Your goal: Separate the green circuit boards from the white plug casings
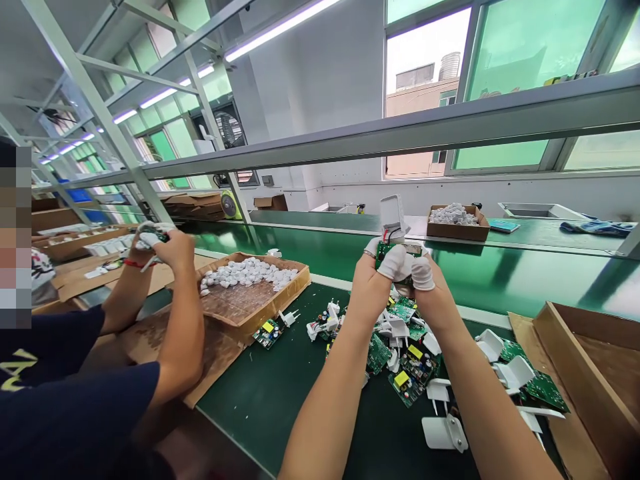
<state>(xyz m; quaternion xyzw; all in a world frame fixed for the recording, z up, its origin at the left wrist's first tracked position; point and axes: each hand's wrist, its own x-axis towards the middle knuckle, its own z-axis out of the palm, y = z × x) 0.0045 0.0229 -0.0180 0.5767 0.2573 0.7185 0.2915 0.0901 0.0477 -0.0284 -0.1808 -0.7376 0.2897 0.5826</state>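
Raised in front of me, my left hand [376, 277] and my right hand [426, 283] both grip one small green circuit board [386, 251]. White finger cots cover my fingertips. A white plug housing [391, 217] stands up from the board on red and black wires. Below my wrists, on the green mat [280, 407], lies a pile of circuit boards [411, 370] mixed with white plug shells [444, 432].
A co-worker on my left holds a part up in both hands [157, 243]. Between us sits a cardboard tray [250, 303] of white parts. An open cardboard box [595, 363] stands at my right. Another box of white parts [457, 223] rests beyond the green conveyor [500, 273].
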